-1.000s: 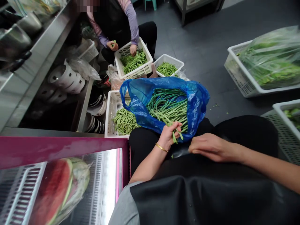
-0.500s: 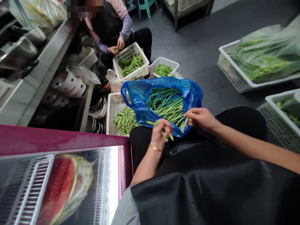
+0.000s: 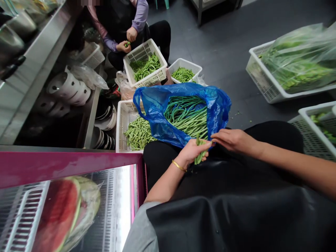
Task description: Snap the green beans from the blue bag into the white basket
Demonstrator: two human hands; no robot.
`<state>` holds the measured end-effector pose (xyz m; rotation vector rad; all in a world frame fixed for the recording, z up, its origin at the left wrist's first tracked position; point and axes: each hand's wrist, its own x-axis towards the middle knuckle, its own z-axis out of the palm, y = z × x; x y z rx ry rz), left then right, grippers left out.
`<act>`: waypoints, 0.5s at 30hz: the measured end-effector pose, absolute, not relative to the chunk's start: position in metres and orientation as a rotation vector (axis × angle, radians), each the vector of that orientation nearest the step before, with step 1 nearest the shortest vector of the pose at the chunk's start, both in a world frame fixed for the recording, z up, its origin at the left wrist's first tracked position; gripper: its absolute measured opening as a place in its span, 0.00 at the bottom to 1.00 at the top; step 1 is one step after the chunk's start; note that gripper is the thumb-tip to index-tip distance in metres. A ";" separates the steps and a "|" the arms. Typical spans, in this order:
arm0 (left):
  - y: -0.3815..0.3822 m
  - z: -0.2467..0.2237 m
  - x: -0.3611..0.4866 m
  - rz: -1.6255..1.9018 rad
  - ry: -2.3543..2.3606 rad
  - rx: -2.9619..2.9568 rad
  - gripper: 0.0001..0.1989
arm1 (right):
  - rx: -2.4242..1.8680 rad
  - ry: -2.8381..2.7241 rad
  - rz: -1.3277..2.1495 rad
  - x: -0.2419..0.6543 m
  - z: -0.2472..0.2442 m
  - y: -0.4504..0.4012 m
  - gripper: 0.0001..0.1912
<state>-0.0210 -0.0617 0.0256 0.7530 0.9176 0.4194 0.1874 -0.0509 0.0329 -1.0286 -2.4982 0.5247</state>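
Note:
My left hand (image 3: 193,152), with a gold bangle at the wrist, is closed around a small bunch of green bean pieces (image 3: 200,150). Its thumb points right, close to the fingertips of my right hand (image 3: 231,138). Those fingertips are pinched together, and whatever is between them is too small to make out. Just beyond both hands, an open blue plastic bag (image 3: 162,120) holds long green beans (image 3: 189,117), darker at the back and paler in front. Left of the bag, short bean pieces (image 3: 140,133) lie in a white basket (image 3: 121,122).
Across from me, a person's hands (image 3: 127,40) work over a white basket of beans (image 3: 151,68). A smaller bean basket (image 3: 183,74) stands beside it. Bagged greens (image 3: 301,63) fill a crate at right. A glass-topped cooler with cut watermelon (image 3: 60,210) borders my left.
My left hand has moved right, and the bean pieces now sit bunched upright in it. The bean that showed in my right hand is no longer visible there; both hands are closer together.

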 end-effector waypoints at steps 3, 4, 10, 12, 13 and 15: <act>-0.060 0.023 -0.017 0.378 0.895 0.782 0.26 | -0.997 -2.642 0.570 0.204 0.028 -0.046 0.21; -0.060 0.021 -0.015 0.362 0.878 0.773 0.26 | -1.011 -2.644 0.640 0.205 0.029 -0.044 0.22; -0.062 0.017 0.001 0.448 0.743 0.681 0.26 | -1.281 -1.627 1.457 0.174 0.044 -0.050 0.27; -0.062 0.016 0.000 0.484 0.732 0.652 0.23 | -1.221 -1.383 1.695 0.178 0.045 -0.056 0.29; -0.062 0.015 -0.002 0.515 0.732 0.615 0.22 | -1.176 -1.434 1.797 0.187 0.045 -0.057 0.30; -0.062 0.011 -0.009 0.589 0.717 0.514 0.22 | -1.171 -1.812 1.815 0.211 0.046 -0.049 0.30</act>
